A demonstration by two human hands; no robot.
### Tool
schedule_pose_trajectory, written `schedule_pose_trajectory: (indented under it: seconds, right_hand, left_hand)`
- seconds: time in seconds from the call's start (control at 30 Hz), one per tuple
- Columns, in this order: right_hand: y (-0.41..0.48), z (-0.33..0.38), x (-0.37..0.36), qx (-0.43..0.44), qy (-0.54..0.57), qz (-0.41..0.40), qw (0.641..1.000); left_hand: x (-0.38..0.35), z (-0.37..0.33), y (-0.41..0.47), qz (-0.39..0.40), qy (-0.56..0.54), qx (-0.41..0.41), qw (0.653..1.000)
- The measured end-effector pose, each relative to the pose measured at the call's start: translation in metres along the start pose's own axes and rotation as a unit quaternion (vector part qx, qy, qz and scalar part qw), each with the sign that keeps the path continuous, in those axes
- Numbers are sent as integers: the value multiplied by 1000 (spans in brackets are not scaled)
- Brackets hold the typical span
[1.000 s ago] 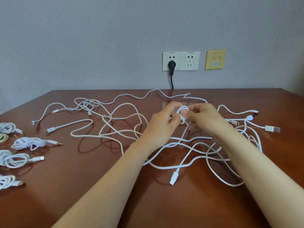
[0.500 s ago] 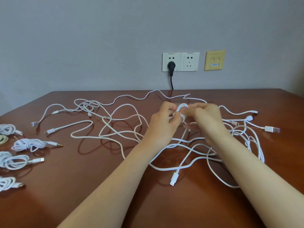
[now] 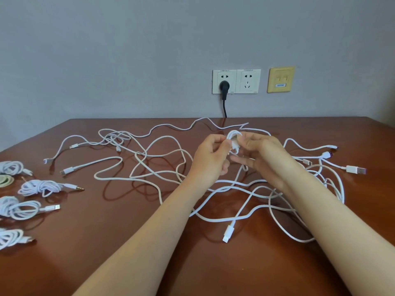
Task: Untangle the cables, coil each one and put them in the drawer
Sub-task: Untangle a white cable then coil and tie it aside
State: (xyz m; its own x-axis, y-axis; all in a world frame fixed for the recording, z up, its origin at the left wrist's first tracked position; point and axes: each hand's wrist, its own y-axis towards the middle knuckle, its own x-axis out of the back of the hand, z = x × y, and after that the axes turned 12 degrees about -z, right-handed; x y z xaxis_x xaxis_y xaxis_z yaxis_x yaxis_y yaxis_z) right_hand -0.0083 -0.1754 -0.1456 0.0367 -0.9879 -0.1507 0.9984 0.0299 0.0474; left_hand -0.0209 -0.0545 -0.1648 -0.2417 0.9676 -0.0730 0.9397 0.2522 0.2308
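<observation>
A person's left hand and right hand meet above a glossy reddish-brown wooden table, the fingertips and thumbs of both curled in a pinch on a small, tight round coil of smooth white cable held just off the surface. Beneath and around the hands, a loose tangle of thin white rubbery cables with flat rectangular plugs sprawls in overlapping loops, while several finished white cable bundles lie in a column at the table's left edge.
</observation>
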Motion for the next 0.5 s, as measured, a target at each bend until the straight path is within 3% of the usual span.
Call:
schedule_pose_trajectory:
  seconds: [0.3,0.5]
  right_hand:
    - [1,-3,0,23,9,-21,999]
    - [2,-7,-4,90,-45,-105,989]
  left_hand:
    - [2,-1,2,-1,14,-8,1000]
    - [-1,2,3,19,66,-69,995]
